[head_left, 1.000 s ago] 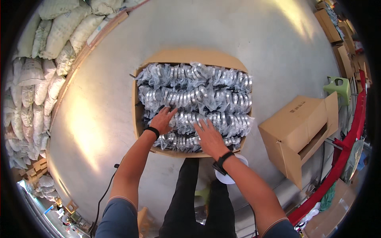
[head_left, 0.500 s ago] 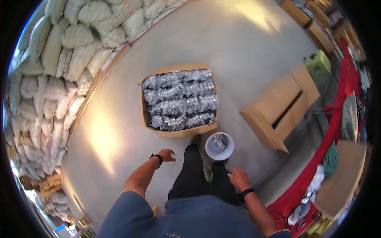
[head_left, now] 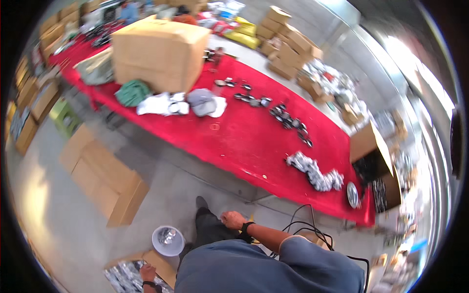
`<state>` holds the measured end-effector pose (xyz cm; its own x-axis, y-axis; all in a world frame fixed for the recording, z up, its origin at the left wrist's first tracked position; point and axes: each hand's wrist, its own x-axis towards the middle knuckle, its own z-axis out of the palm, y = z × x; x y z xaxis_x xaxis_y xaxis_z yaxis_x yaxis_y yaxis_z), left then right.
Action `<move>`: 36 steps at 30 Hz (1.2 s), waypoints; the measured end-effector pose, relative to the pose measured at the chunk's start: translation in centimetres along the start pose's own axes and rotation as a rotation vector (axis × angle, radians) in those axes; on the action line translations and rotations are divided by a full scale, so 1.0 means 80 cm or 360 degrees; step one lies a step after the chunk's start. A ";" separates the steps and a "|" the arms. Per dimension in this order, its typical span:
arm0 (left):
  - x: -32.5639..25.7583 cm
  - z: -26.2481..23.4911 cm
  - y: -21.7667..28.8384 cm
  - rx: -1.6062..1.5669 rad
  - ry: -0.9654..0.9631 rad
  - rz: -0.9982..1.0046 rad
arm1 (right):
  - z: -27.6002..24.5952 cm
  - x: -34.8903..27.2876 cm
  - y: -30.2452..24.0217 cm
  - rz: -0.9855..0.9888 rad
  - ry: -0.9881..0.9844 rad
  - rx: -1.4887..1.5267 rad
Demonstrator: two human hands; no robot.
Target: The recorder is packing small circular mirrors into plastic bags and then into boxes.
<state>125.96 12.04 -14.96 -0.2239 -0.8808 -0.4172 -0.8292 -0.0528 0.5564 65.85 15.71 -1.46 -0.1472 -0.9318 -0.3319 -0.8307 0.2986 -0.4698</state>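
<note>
My left hand (head_left: 147,272) hangs low at the bottom left, its fingers loosely bent and empty. Below it in the picture is the carton (head_left: 168,269) of silvery plastic-wrapped pieces (head_left: 122,277), cut off by the frame's edge; whether the hand touches it I cannot tell. My right hand (head_left: 233,219) is held beside my leg, short of the red-covered table, with fingers loosely curled and nothing visible in them. A white bucket (head_left: 157,239) with some silvery pieces inside stands on the floor near the carton. Motion blurs both hands somewhat.
The long table (head_left: 234,141) crosses ahead, bearing a large carton (head_left: 156,53), a grey cap (head_left: 202,101), dark glossy parts (head_left: 288,117) and a silvery bundle (head_left: 316,173). An opened carton (head_left: 105,178) lies left on the floor. Black cables (head_left: 312,227) loop at my right.
My view has swung right, from the floor with the full carton to the red table. The carton and bucket now appear at the lower left. Both hands still look empty.
</note>
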 end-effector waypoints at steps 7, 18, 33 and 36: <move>0.146 -0.040 0.127 -0.0641 0.0022 -0.0012 | -0.033 -0.020 0.097 0.0473 0.0114 0.0425; 0.388 0.060 0.593 0.0112 -0.0591 0.0535 | -0.118 -0.066 0.294 0.1002 0.0515 0.0592; 0.370 0.267 1.115 0.0086 -0.1050 0.1805 | -0.094 -0.176 0.289 0.1563 0.0688 0.0885; 0.350 0.323 1.171 0.0070 -0.1062 0.1916 | -0.114 -0.176 0.306 0.1558 0.0948 0.0946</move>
<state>28.78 -5.39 6.89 -0.9993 0.0193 0.0321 0.0372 0.6002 0.7990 42.71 34.22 -0.84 -0.8988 -0.1763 -0.4014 0.1008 0.8079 -0.5806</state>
